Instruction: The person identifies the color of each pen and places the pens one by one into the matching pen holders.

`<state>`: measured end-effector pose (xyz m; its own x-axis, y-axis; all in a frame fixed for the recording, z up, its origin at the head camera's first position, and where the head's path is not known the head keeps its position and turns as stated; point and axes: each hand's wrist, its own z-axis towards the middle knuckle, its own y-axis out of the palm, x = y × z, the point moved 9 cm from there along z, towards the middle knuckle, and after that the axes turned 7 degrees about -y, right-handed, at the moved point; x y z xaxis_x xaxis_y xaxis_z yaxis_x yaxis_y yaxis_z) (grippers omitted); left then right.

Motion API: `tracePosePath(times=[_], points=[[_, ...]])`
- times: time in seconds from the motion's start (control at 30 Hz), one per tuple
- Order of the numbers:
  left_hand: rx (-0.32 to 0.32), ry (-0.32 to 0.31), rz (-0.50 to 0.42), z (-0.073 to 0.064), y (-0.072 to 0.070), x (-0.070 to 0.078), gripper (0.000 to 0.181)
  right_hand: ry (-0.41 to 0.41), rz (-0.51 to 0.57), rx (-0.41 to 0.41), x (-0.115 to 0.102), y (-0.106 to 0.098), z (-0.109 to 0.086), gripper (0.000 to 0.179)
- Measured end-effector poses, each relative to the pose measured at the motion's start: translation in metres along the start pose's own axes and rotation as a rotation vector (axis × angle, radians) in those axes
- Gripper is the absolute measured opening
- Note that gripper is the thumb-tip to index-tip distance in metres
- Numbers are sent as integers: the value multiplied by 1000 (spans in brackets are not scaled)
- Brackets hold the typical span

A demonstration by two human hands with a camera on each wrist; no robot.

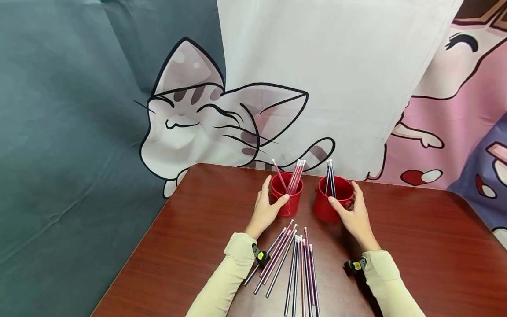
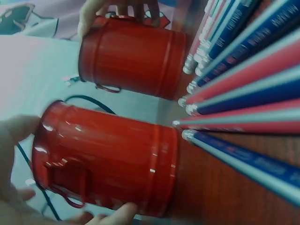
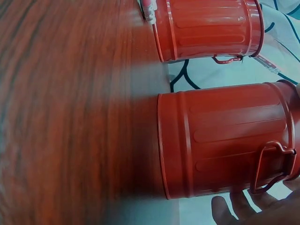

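Note:
Two small red metal buckets stand upright side by side on the table. My left hand grips the left bucket, its thumb at the near rim and its fingers along the left side. Several pink pencils lean inside that bucket, white eraser ends up. Around the right bucket my right hand holds on, thumb at the front rim, fingers on the right side. A few dark blue pencils stand in it. Side wire handles show on the left bucket and right bucket in the wrist views.
Several loose pink and blue pencils lie fanned on the brown table between my forearms, eraser ends toward the buckets. Behind the table's far edge hangs a cloth printed with cartoon cats.

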<state>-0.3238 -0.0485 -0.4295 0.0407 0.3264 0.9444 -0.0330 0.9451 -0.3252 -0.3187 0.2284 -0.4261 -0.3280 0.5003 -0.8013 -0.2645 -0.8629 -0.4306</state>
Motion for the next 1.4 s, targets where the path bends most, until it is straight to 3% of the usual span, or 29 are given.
tracePosePath(times=[0.2, 0.33, 0.43, 0.57, 0.7, 0.8, 0.87, 0.93, 1.17, 1.4], points=[[175, 123, 103, -17, -16, 26, 74, -8, -1, 10, 0, 0, 0, 75], [206, 250, 194, -36, -13, 51, 60, 3, 29, 6, 2, 0, -1, 76], [111, 326, 258, -54, 3, 67, 47, 18, 73, -1, 3, 0, -1, 76], [-137, 378, 418, -79, 42, 77, 31, 44, 119, -10, 1, 0, -2, 77], [-376, 342, 628, -104, 88, 62, 15, 52, 134, -8, -11, -2, -4, 77], [-442, 303, 787, -118, 112, 47, 13, 47, 122, -7, -24, -4, -6, 75], [-425, 300, 877, -124, 119, 41, 20, 43, 111, -10, -30, -4, -7, 74], [-389, 297, 910, -126, 121, 39, 23, 39, 107, -11, -32, -4, -8, 74], [-301, 263, 908, -121, 117, 37, 19, 47, 96, -12, -8, -3, -2, 77], [-252, 274, 922, -117, 116, 37, 25, 40, 57, -8, 7, -1, -3, 77]])
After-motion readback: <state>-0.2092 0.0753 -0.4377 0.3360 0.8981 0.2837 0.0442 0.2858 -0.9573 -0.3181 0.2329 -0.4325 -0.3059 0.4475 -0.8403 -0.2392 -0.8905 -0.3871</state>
